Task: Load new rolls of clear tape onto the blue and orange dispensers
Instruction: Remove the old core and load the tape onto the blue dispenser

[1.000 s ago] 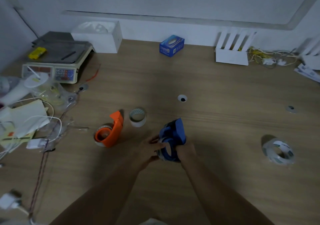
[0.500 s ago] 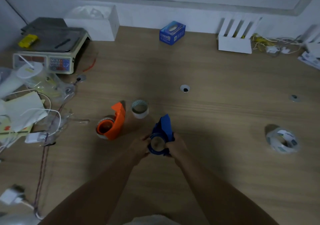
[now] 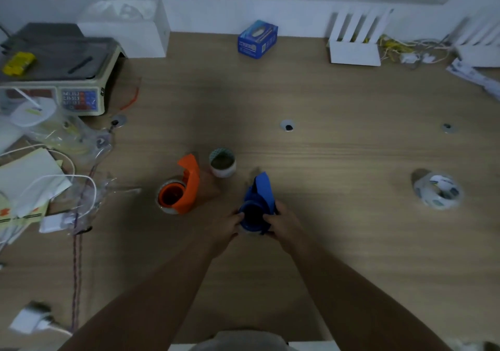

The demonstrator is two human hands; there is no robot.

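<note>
nearest, both hands grip the blue dispenser (image 3: pixel 258 204) just above the desk (image 3: pixel 338 215), the left hand (image 3: pixel 226 227) on its left side and the right hand (image 3: pixel 281 222) wrapped round its right, its round hub facing up. just beyond to the left, the orange dispenser (image 3: pixel 181 188) lies on the desk with a roll on its hub, a used tape core (image 3: pixel 222 162) beside it. well off to the right sits a clear tape roll (image 3: pixel 437 191), and a blue box (image 3: pixel 257 39) stands by the far wall.
</note>
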